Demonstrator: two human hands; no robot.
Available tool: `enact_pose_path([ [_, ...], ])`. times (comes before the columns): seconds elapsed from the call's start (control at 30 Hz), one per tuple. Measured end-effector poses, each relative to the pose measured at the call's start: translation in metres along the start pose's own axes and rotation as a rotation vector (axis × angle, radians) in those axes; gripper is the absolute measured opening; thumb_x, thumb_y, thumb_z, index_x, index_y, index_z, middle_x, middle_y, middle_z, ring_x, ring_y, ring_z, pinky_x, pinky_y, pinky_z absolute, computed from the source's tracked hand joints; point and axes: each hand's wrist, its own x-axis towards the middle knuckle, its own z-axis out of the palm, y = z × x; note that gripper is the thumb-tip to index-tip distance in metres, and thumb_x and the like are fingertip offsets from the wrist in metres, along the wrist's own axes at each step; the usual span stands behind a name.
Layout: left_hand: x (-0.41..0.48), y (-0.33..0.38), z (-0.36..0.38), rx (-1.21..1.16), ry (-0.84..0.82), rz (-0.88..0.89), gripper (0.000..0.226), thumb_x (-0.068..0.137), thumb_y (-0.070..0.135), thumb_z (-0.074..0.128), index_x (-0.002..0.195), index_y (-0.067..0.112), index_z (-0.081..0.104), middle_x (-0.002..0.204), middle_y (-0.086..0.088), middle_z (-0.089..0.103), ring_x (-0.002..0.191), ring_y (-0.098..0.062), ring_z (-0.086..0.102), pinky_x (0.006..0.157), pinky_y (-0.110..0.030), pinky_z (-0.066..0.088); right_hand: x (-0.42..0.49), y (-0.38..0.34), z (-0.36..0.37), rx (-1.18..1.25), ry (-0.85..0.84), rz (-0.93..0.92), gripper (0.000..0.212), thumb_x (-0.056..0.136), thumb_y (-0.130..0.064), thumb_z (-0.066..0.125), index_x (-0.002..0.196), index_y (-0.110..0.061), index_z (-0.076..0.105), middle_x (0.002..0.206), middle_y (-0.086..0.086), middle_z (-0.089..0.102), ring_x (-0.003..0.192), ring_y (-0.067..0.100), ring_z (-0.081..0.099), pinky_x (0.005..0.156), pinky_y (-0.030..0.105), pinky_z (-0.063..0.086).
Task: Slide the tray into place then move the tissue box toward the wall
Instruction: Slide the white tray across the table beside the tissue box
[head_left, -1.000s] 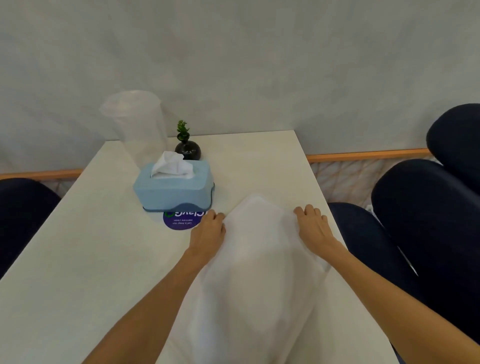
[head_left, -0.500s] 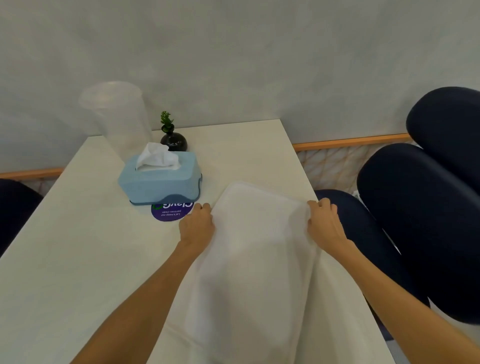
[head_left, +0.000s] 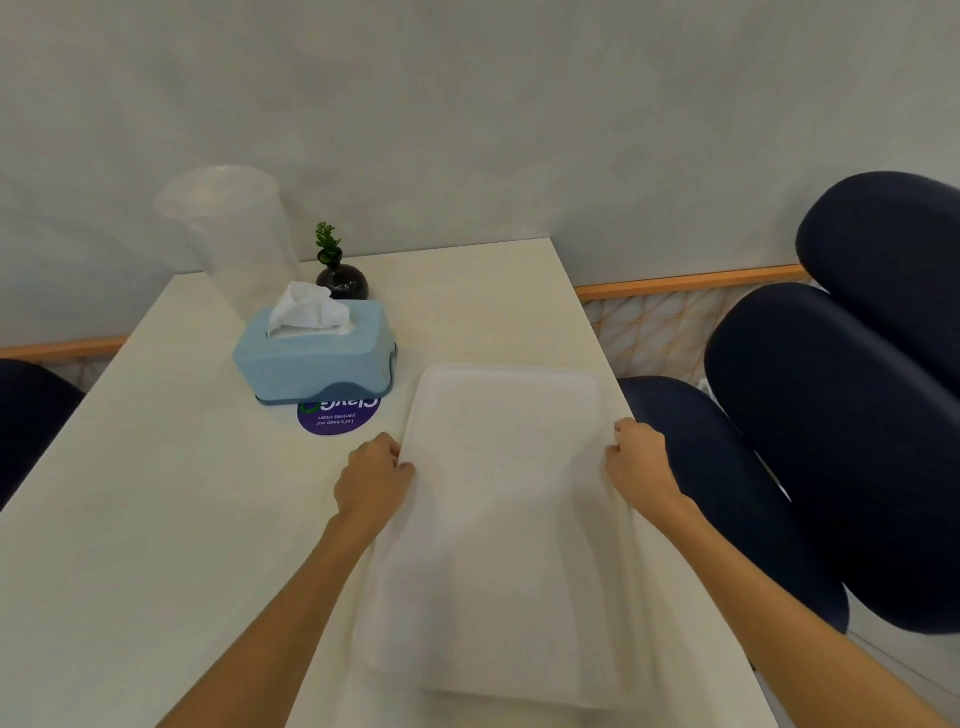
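Note:
A white rectangular tray (head_left: 506, 519) lies on the right half of the white table (head_left: 156, 519), its long side pointing at the wall. My left hand (head_left: 373, 480) grips the tray's left rim and my right hand (head_left: 638, 465) grips its right rim, both near the far end. A light blue tissue box (head_left: 314, 356) with a white tissue sticking out stands to the left of the tray's far corner, apart from it. The box partly covers a round purple sticker (head_left: 337, 415).
Behind the tissue box stand a tall clear plastic cup (head_left: 234, 244) and a small black vase with a green sprig (head_left: 340, 275), close to the grey wall (head_left: 519, 130). Dark blue chairs (head_left: 831, 415) flank the table's right edge; another dark seat (head_left: 26, 410) is at the left.
The tray has come down flat onto the table and its outline is now sharp. Both hands have shifted back along its sides, and the camera view has moved slightly.

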Motion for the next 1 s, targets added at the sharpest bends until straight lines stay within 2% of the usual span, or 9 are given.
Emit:
enact_pose_path([
  [0.07,-0.008,-0.005,0.001,-0.026,-0.013,-0.012,0.022,0.090,0.015,0.059,0.110,0.006,0.058,0.110,-0.012,0.065,0.094,-0.025,0.060,0.074,-0.029,0.042,0.006,-0.002,-0.001,0.016,0.016,-0.027,0.020,0.095,-0.002,0.049,0.111,0.006,0.058,0.110,0.022,0.063,0.091,0.033,0.064,0.082,0.039,0.057],
  [0.13,-0.012,-0.004,0.004,-0.057,-0.013,-0.027,0.021,0.091,0.012,0.059,0.110,0.004,0.058,0.112,-0.014,0.064,0.095,-0.025,0.058,0.076,-0.028,0.040,0.014,-0.005,-0.004,0.022,0.020,-0.038,0.024,0.095,0.001,0.048,0.117,0.007,0.056,0.114,0.023,0.062,0.098,0.036,0.063,0.085,0.041,0.055],
  [0.33,-0.009,0.019,0.012,-0.144,-0.003,-0.041,0.020,0.090,0.008,0.058,0.110,0.002,0.060,0.110,-0.016,0.065,0.096,-0.028,0.061,0.080,-0.030,0.044,0.041,-0.007,-0.018,-0.025,0.022,-0.041,0.025,0.091,0.007,0.047,0.113,0.009,0.059,0.109,0.024,0.065,0.093,0.038,0.064,0.082,0.046,0.058],
  [0.43,-0.002,0.027,0.010,-0.150,0.009,-0.031,0.019,0.090,0.008,0.058,0.108,0.002,0.060,0.109,-0.016,0.066,0.098,-0.029,0.062,0.078,-0.031,0.045,0.050,-0.012,-0.021,-0.040,0.023,-0.050,0.023,0.091,0.010,0.045,0.110,0.011,0.058,0.110,0.027,0.063,0.095,0.039,0.063,0.079,0.042,0.055],
  [0.57,0.009,0.034,0.006,-0.138,0.004,-0.031,0.022,0.091,0.011,0.058,0.112,0.003,0.059,0.112,-0.015,0.065,0.100,-0.029,0.062,0.085,-0.033,0.048,0.063,-0.018,-0.023,-0.072,-0.002,-0.078,0.022,0.094,0.007,0.044,0.112,0.010,0.056,0.113,0.027,0.061,0.099,0.039,0.062,0.082,0.039,0.053],
  [0.73,0.016,0.038,0.008,-0.114,0.000,-0.022,0.021,0.092,0.012,0.057,0.111,0.003,0.058,0.109,-0.015,0.065,0.089,-0.025,0.060,0.082,-0.034,0.049,0.076,-0.020,-0.020,-0.110,-0.006,-0.093,0.025,0.094,0.008,0.044,0.116,0.009,0.055,0.117,0.027,0.059,0.102,0.038,0.061,0.086,0.039,0.053],
  [0.83,0.021,0.046,0.007,-0.114,-0.001,-0.015,0.022,0.092,0.014,0.056,0.112,0.004,0.057,0.110,-0.015,0.065,0.097,-0.028,0.062,0.086,-0.035,0.050,0.082,-0.020,-0.021,-0.149,-0.007,-0.108,0.026,0.095,0.005,0.044,0.119,0.008,0.054,0.118,0.026,0.059,0.105,0.036,0.060,0.089,0.039,0.054],
  [1.0,0.031,0.055,0.002,-0.121,0.022,-0.022,0.024,0.093,0.015,0.056,0.114,0.005,0.056,0.112,-0.015,0.065,0.099,-0.029,0.062,0.086,-0.034,0.049,0.098,-0.027,-0.029,-0.159,0.015,-0.145,0.026,0.094,0.005,0.046,0.119,0.008,0.053,0.118,0.028,0.058,0.101,0.039,0.060,0.085,0.042,0.054],
])
